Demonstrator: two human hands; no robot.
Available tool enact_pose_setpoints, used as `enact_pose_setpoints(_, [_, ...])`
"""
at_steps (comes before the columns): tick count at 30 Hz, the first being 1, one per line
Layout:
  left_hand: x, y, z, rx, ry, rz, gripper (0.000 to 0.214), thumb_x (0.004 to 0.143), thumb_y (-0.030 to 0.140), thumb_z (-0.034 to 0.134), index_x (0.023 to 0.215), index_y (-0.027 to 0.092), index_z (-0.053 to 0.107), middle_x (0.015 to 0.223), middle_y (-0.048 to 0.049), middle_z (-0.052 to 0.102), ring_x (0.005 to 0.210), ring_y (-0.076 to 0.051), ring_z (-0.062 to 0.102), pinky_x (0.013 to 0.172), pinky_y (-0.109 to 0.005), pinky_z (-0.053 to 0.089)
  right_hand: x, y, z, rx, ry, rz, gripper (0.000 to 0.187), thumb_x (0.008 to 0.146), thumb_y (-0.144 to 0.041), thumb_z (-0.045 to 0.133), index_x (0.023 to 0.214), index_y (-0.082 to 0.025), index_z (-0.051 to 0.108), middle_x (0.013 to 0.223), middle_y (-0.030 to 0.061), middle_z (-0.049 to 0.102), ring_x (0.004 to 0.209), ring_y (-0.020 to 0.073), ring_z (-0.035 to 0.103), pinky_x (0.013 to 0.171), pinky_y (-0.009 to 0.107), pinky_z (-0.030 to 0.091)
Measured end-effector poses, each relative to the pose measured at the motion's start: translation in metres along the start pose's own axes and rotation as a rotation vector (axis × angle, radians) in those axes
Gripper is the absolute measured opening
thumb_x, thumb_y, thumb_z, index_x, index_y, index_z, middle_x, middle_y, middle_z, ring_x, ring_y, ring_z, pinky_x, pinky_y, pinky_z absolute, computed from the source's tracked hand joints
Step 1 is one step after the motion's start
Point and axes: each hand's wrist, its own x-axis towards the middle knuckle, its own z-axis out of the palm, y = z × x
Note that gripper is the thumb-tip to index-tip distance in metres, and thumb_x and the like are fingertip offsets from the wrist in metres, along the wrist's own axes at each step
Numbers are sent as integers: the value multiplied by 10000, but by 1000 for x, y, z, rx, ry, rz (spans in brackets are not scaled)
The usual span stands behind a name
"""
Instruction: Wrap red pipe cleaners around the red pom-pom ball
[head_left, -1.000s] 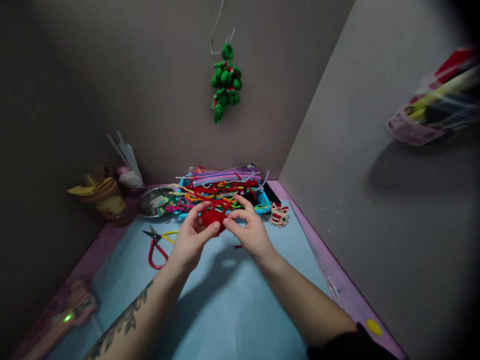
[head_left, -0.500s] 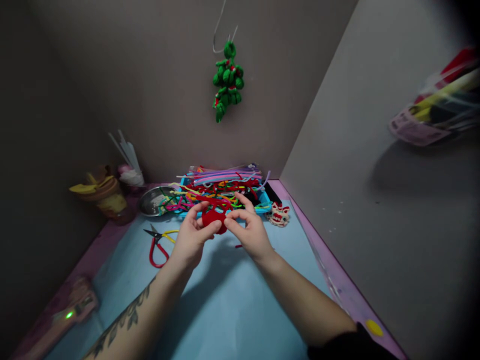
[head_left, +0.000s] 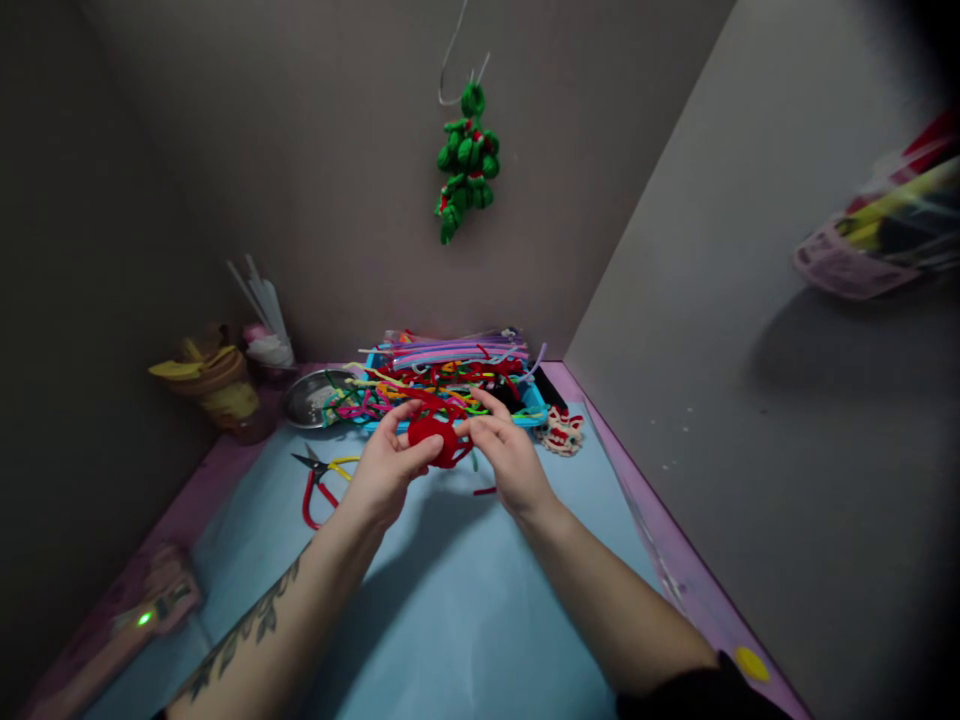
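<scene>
Holding a red pipe-cleaner piece (head_left: 435, 432) in the air above the blue mat (head_left: 450, 610), just in front of the tray (head_left: 534, 405) heaped with coloured pipe cleaners, the left hand (head_left: 382, 470) pinches its left side between thumb and forefinger, the other fingers curled underneath; the right hand (head_left: 506, 455) pinches its right edge with thumb and fingertips pressed close together. Judging by its look, the piece is already wound into a dense little lump, so the bulk of the shaping seems done, yet a thin red loop hangs loose at its lower right and strands trail back toward the tray, so it does not seem closed off or trimmed. The scissors (head_left: 319, 485) lie on the mat to the left of the left hand, apart from it, and a short red scrap (head_left: 484, 491) rests on the mat below the right hand. A small red-and-white figure (head_left: 562, 430) sits beside the tray's right corner
</scene>
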Motion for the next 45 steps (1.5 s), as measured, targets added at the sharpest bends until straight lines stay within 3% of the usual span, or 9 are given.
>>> enact_pose_setpoints(6, [-1, 0, 1, -16, -1, -10, 764, 550, 275, 864, 1196, 188, 465, 581, 62, 623, 452, -82, 528, 456, -176, 322, -2, -6, 1, -161, 32, -19, 94, 741, -280, 666, 680, -209, 670, 1396, 95, 471, 1318, 274, 423, 1110, 454, 266])
enact_pose_setpoints(10, [-2, -3, 3, -3, 10, 5, 751, 539, 280, 868, 1173, 183, 477, 582, 61, 623, 451, -82, 530, 456, -180, 327, -9, -10, 6, -210, 55, -82, 125, 767, -227, 620, 644, -207, 623, 1352, 91, 493, 1287, 263, 438, 1086, 451, 293])
enact_pose_setpoints(15, [-3, -2, 6, -73, 6, -87, 813, 505, 280, 883, 1195, 175, 467, 615, 38, 648, 488, -90, 560, 480, -175, 358, -12, -11, 9, -271, 129, -189, 142, 773, -198, 590, 632, -211, 599, 1288, 82, 523, 1281, 251, 419, 1073, 431, 307])
enact_pose_setpoints(23, [3, -2, 1, -98, 63, -110, 821, 486, 296, 898, 1184, 163, 487, 684, -2, 687, 496, -78, 568, 466, -155, 355, 3, 2, 2, -135, 35, -5, 187, 824, -329, 569, 763, -209, 698, 1301, 110, 529, 1278, 258, 456, 1080, 431, 310])
enact_pose_setpoints(33, [0, -11, 3, -12, 33, 3, 741, 558, 272, 866, 1176, 164, 471, 577, 52, 628, 449, -67, 514, 431, -155, 315, -4, 0, 9, -239, 57, -77, 161, 790, -230, 585, 633, -203, 607, 1242, 104, 551, 1224, 253, 475, 1048, 431, 331])
enact_pose_setpoints(38, [1, -8, 3, -43, -1, -54, 779, 544, 273, 876, 1196, 170, 462, 624, 33, 660, 450, -65, 525, 428, -153, 326, -1, 2, 6, -219, 31, -73, 163, 784, -229, 584, 624, -203, 601, 1256, 102, 548, 1223, 254, 484, 1052, 432, 328])
enact_pose_setpoints(45, [4, -7, 1, -201, 55, -147, 767, 494, 248, 904, 1152, 180, 515, 759, -6, 702, 531, -83, 604, 454, -149, 405, 2, 6, 3, -167, 60, -74, 63, 783, -252, 614, 758, -215, 658, 1222, 105, 549, 1218, 252, 503, 1059, 442, 348])
